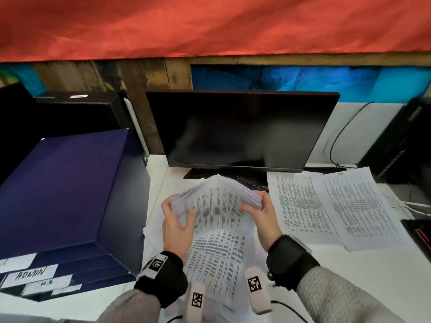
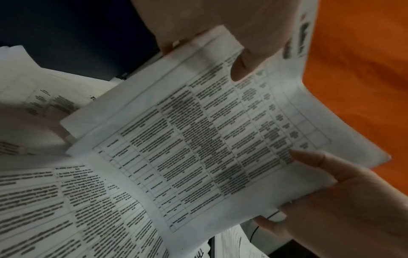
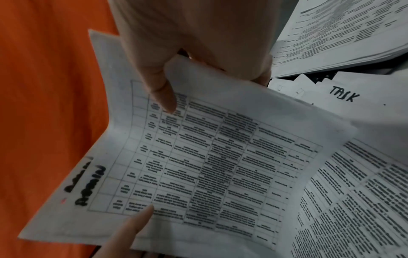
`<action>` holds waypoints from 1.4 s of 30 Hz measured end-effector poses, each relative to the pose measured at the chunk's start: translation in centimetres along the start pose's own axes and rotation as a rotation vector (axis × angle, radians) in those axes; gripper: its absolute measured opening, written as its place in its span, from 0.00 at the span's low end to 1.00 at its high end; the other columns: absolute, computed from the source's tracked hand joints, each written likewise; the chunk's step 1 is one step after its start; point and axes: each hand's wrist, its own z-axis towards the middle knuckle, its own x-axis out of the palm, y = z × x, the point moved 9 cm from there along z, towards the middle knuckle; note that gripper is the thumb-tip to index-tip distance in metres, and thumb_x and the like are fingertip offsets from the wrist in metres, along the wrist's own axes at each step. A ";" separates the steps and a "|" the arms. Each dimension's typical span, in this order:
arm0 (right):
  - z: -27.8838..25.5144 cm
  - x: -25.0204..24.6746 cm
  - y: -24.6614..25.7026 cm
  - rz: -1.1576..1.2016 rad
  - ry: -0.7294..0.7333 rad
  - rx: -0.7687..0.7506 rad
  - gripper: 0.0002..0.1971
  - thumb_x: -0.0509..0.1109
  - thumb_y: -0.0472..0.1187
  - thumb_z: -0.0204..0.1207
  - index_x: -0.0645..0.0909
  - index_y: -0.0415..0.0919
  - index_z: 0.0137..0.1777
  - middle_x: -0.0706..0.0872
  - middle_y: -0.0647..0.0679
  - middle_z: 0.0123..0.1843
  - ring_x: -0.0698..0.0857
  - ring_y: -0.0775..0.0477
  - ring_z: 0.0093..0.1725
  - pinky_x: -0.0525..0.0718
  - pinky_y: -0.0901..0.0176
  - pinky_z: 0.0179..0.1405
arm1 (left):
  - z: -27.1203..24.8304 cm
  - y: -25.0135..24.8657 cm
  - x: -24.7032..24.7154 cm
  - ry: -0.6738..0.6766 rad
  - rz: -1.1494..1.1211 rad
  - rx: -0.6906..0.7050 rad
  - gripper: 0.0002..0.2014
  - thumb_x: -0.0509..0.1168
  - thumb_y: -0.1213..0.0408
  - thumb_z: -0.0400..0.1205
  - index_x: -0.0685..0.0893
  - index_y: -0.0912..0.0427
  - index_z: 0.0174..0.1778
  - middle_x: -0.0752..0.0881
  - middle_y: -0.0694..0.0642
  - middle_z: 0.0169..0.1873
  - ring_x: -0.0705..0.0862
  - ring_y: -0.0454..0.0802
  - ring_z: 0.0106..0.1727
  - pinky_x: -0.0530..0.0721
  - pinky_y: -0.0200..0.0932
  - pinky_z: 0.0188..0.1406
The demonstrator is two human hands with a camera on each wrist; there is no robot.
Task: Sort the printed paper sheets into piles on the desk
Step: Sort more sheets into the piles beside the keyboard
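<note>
A sheaf of printed sheets [image 1: 217, 201] is held up and bowed in front of the monitor. My left hand [image 1: 179, 212] grips its left edge, and my right hand [image 1: 255, 203] grips its right edge, thumbs on top. The top sheet [image 3: 198, 165] carries a printed table and the handwritten word ADMIN. In the left wrist view my thumb [image 2: 240, 69] presses on this table sheet [image 2: 198, 148]. More loose printed sheets [image 1: 217, 259] lie on the white desk under my hands. To the right lie two piles: the nearer pile [image 1: 296, 206] and the farther pile [image 1: 359, 206].
A dark blue tiered tray [image 1: 60, 194] with an ADMIN label [image 1: 31, 273] fills the left side. A black monitor [image 1: 240, 129] stands close behind the sheaf. A sheet marked TASK [image 3: 344, 95] lies under my right hand. Black cables [image 1: 335, 145] and dark equipment sit at the right.
</note>
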 end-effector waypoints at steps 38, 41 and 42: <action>1.1 -2.7 -5.6 -0.380 -0.197 0.143 0.15 0.56 0.33 0.81 0.76 0.40 0.65 0.84 0.42 0.48 0.83 0.43 0.44 0.86 0.46 0.49 | 0.9 8.7 4.1 0.172 -0.158 -0.376 0.21 0.59 0.49 0.83 0.71 0.46 0.72 0.81 0.45 0.64 0.79 0.48 0.66 0.74 0.53 0.71; 0.0 -6.1 -6.1 -0.447 -0.236 0.187 0.20 0.59 0.33 0.78 0.75 0.39 0.70 0.84 0.43 0.57 0.82 0.38 0.55 0.79 0.48 0.59 | 0.0 10.1 4.5 0.205 0.090 -0.381 0.15 0.56 0.47 0.84 0.72 0.51 0.62 0.83 0.52 0.55 0.82 0.52 0.56 0.78 0.49 0.59; -0.4 -7.8 -6.8 -0.461 -0.270 0.234 0.21 0.61 0.37 0.76 0.75 0.39 0.70 0.81 0.43 0.60 0.81 0.39 0.60 0.76 0.50 0.63 | -0.1 10.5 4.5 0.204 0.231 -0.348 0.13 0.57 0.49 0.85 0.73 0.51 0.60 0.83 0.54 0.56 0.81 0.54 0.56 0.77 0.49 0.58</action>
